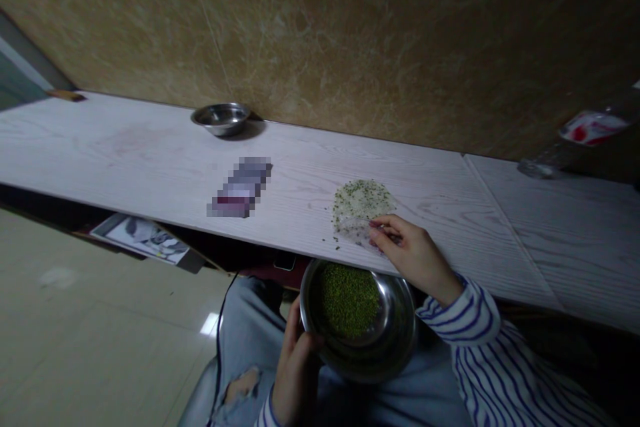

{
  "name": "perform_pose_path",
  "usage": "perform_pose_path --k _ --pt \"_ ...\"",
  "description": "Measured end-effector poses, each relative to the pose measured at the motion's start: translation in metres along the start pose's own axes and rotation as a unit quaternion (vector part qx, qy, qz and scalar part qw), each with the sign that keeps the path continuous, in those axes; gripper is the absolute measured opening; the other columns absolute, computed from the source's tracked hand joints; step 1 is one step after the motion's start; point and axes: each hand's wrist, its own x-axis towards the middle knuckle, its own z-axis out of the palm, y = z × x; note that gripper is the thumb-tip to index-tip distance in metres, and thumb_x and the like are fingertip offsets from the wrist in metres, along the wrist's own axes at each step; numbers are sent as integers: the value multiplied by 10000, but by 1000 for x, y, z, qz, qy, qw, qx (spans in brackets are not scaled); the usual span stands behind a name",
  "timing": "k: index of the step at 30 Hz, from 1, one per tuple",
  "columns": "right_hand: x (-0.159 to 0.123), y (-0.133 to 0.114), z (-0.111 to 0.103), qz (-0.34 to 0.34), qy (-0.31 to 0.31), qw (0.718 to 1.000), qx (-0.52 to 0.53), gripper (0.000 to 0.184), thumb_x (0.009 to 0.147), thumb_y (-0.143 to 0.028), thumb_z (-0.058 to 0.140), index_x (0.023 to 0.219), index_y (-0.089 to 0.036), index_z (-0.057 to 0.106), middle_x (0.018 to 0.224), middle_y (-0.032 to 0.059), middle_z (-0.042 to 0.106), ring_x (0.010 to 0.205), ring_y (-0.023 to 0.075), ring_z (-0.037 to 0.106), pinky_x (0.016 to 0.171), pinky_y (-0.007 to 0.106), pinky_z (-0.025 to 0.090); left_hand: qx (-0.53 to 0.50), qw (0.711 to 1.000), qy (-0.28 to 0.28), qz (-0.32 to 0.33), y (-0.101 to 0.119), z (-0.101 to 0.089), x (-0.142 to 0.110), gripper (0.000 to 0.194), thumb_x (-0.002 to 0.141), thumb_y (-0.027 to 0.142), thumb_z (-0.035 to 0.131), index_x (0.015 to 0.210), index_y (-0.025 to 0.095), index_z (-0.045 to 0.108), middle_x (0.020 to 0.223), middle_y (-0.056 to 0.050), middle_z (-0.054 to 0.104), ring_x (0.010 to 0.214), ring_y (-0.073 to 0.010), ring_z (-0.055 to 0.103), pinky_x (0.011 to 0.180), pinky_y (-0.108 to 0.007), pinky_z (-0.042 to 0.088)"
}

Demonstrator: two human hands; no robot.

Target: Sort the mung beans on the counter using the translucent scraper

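My left hand [295,363] grips the left rim of a shiny metal bowl [400,317], its thumb over the edge. The bowl rests against my lap, under the front edge of the counter, with many small green beans [350,297] inside. My right hand [407,247] is over the counter, thumb and fingers pinching the edge of a thin, see-through sheet [355,230] that looks like plastic. Just beyond it lies a round, flat patch of whitish grains mixed with green beans [363,199]. A few beans are scattered loose beside the patch.
The pale wood-grain counter [295,167] runs along a marbled wall. A small metal bowl [221,120] stands near the wall, and a blurred-out phone-shaped item [241,188] lies left of the grains. A plastic bottle [593,128] is at right; an open drawer [145,237] sticks out below left.
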Motion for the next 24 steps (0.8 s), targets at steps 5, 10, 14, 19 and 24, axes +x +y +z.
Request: perform_pose_path --k 5,10,14,19,24 --pt "2 6 -6 1 24 1000 -5 262 872 -374 599 1043 -199 692 829 72 758 755 226 725 655 346 553 -15 1000 -6 -2 0 -1 1 540 658 238 731 1197 257 698 1182 -63 730 1211 -338 571 1024 -438 413" --pt "1 2 -3 -8 8 1000 -3 246 887 -378 599 1037 -210 696 856 65 765 755 214 729 678 341 559 -1 1000 -6 3 -1 -5 5 571 668 238 705 1238 234 673 1215 -83 709 1197 -353 565 1018 -476 413" --pt "-1 -4 1 -26 -12 999 -18 222 896 -350 600 1040 -218 704 853 53 765 758 202 726 673 325 558 21 999 1 32 1 -9 5 561 691 227 673 1252 235 677 1193 -72 697 1226 -330 536 1036 -446 397" --pt "1 -7 1 -33 -18 999 -20 210 899 -338 602 1034 -215 706 859 51 765 764 202 728 674 323 552 8 999 1 34 7 -10 6 574 704 237 677 1278 248 670 1250 -85 695 1259 -344 540 1001 -444 444" --pt "10 -9 6 -48 -16 998 -39 204 910 -303 596 1066 -227 704 900 49 777 833 213 730 755 356 552 15 999 9 38 8 -19 10 652 685 267 707 1333 247 633 1213 -91 721 1180 -357 605 942 -442 493"
